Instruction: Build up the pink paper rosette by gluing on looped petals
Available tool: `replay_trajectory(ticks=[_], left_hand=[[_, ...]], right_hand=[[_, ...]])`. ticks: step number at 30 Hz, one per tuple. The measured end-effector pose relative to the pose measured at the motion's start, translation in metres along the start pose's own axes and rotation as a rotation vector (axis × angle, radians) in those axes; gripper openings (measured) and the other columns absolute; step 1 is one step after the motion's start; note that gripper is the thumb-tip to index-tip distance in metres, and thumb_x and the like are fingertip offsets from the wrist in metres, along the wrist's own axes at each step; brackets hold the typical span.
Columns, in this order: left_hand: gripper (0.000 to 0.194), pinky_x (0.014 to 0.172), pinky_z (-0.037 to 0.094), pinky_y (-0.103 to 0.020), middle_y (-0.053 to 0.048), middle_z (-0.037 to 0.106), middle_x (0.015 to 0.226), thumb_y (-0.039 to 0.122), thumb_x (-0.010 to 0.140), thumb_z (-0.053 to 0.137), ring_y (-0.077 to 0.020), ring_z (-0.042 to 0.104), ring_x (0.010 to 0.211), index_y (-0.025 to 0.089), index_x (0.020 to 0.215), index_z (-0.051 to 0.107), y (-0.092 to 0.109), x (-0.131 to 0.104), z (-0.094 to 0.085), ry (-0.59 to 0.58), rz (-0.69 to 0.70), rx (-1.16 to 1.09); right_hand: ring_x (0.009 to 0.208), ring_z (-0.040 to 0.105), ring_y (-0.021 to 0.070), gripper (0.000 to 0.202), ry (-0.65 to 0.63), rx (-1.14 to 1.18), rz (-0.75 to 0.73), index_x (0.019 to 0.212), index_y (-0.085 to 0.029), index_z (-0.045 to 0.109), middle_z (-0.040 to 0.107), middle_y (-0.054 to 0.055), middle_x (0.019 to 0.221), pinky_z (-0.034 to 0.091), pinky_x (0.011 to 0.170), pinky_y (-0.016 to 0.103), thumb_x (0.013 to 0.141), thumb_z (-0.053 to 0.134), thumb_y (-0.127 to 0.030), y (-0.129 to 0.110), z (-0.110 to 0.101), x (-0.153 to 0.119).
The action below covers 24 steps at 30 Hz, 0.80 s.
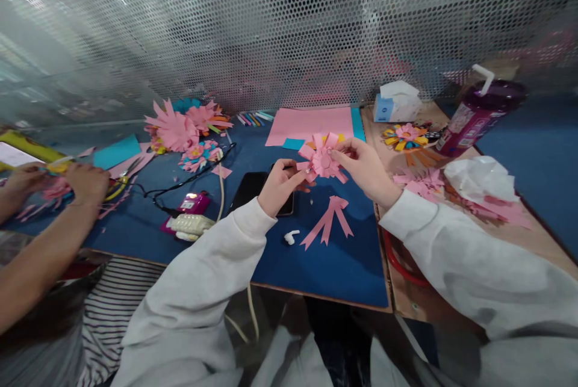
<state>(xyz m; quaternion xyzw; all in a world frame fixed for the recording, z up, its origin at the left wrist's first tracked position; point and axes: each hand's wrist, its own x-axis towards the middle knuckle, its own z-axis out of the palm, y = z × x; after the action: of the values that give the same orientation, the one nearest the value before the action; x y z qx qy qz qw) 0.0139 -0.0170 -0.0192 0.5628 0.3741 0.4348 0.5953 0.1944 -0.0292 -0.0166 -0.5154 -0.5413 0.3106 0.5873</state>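
Note:
Between my two hands, raised over the blue tabletop, is a pink paper flower (324,163) with looped petals and a round centre. My left hand (285,183) is closed on its left edge, thumb on top. From the upper right, my right hand (359,164) pinches a petal close to the centre. Below the flower lies a pink paper ribbon piece (331,221) with several notched tails. A white earbud (291,236) rests to the left of those tails. Behind my left hand, a dark phone (248,188) lies partly hidden.
Pink paper sheets (311,122) lie at the back by a perforated metal screen (289,26). Finished paper flowers (180,128) and a purple power strip (192,203) with cables are leftward. A co-worker's hands (88,182) are far left. Rightward stand a tissue box (396,104) and purple bottle (474,116).

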Motion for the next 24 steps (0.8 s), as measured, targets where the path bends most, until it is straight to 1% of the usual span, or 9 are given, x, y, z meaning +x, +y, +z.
replay_trajectory(ticks=[8, 12, 14, 16, 18, 19, 21, 23, 24], left_hand=[[0.038, 0.056, 0.049, -0.028, -0.005, 0.063, 0.085, 0.037, 0.072, 0.065, -0.0155, 0.063, 0.068, 0.017, 0.096, 0.043, 0.002, 0.003, -0.003, 0.1, -0.021, -0.028], [0.039, 0.058, 0.048, -0.026, -0.005, 0.062, 0.087, 0.038, 0.073, 0.064, -0.0162, 0.063, 0.075, 0.016, 0.098, 0.044, 0.003, 0.005, -0.002, 0.098, -0.015, -0.062], [0.04, 0.06, 0.048, -0.026, -0.005, 0.061, 0.09, 0.038, 0.072, 0.065, -0.0153, 0.062, 0.077, 0.017, 0.1, 0.045, 0.003, 0.006, -0.002, 0.104, -0.017, -0.101], [0.038, 0.056, 0.046, -0.023, -0.002, 0.06, 0.083, 0.04, 0.071, 0.064, -0.0125, 0.06, 0.07, 0.018, 0.097, 0.046, 0.003, 0.007, -0.002, 0.165, -0.037, -0.141], [0.036, 0.047, 0.039, -0.02, 0.002, 0.055, 0.068, 0.046, 0.072, 0.062, -0.01, 0.054, 0.056, 0.018, 0.09, 0.048, 0.006, 0.006, -0.003, 0.198, -0.103, -0.176], [0.037, 0.044, 0.036, -0.02, 0.002, 0.053, 0.062, 0.051, 0.072, 0.06, -0.0096, 0.05, 0.05, 0.018, 0.086, 0.05, 0.008, 0.005, -0.003, 0.16, -0.162, -0.195], [0.049, 0.044, 0.037, -0.022, -0.002, 0.057, 0.061, 0.065, 0.073, 0.051, -0.0121, 0.052, 0.05, 0.016, 0.082, 0.056, 0.012, 0.001, -0.003, -0.03, -0.301, -0.245], [0.066, 0.051, 0.044, -0.027, -0.01, 0.064, 0.069, 0.077, 0.072, 0.037, -0.0183, 0.06, 0.061, 0.015, 0.081, 0.06, 0.015, -0.003, -0.002, -0.237, -0.398, -0.297], [0.072, 0.055, 0.047, -0.029, -0.013, 0.066, 0.072, 0.08, 0.071, 0.033, -0.0212, 0.063, 0.067, 0.015, 0.081, 0.061, 0.015, -0.005, -0.002, -0.301, -0.417, -0.315]], right_hand=[[0.062, 0.049, 0.0108, 0.014, -0.044, -0.074, -0.053, 0.073, -0.019, 0.054, 0.058, 0.0, 0.074, 0.04, 0.059, 0.028, 0.074, 0.063, -0.03, -0.006, -0.004, 0.0], [0.06, 0.051, 0.0114, 0.014, -0.113, -0.127, -0.096, 0.074, -0.019, 0.055, 0.059, 0.001, 0.074, 0.041, 0.057, 0.028, 0.075, 0.063, -0.031, -0.016, -0.009, -0.001], [0.061, 0.052, 0.0124, 0.014, -0.101, -0.16, -0.128, 0.074, -0.02, 0.055, 0.06, 0.001, 0.074, 0.042, 0.058, 0.029, 0.075, 0.063, -0.031, -0.021, -0.011, -0.001], [0.067, 0.055, 0.0149, 0.011, -0.036, -0.245, -0.239, 0.075, -0.021, 0.054, 0.061, 0.003, 0.078, 0.044, 0.064, 0.032, 0.077, 0.061, -0.029, -0.024, -0.013, -0.002], [0.078, 0.057, 0.0189, 0.009, 0.042, -0.404, -0.421, 0.074, -0.022, 0.054, 0.063, 0.005, 0.082, 0.044, 0.074, 0.038, 0.08, 0.058, -0.027, -0.024, -0.015, -0.004], [0.083, 0.056, 0.0209, 0.008, 0.056, -0.49, -0.515, 0.074, -0.023, 0.055, 0.064, 0.006, 0.085, 0.042, 0.079, 0.042, 0.081, 0.056, -0.026, -0.024, -0.017, -0.005], [0.091, 0.056, 0.023, 0.011, -0.019, -0.627, -0.664, 0.072, -0.025, 0.056, 0.067, 0.005, 0.093, 0.038, 0.086, 0.048, 0.083, 0.054, -0.024, -0.021, -0.02, -0.011], [0.095, 0.056, 0.0222, 0.016, -0.199, -0.682, -0.747, 0.069, -0.028, 0.057, 0.068, 0.001, 0.099, 0.037, 0.09, 0.049, 0.084, 0.053, -0.022, -0.019, -0.02, -0.018], [0.097, 0.056, 0.0215, 0.019, -0.297, -0.693, -0.768, 0.067, -0.029, 0.057, 0.069, -0.001, 0.101, 0.038, 0.092, 0.049, 0.084, 0.052, -0.022, -0.018, -0.02, -0.022]])
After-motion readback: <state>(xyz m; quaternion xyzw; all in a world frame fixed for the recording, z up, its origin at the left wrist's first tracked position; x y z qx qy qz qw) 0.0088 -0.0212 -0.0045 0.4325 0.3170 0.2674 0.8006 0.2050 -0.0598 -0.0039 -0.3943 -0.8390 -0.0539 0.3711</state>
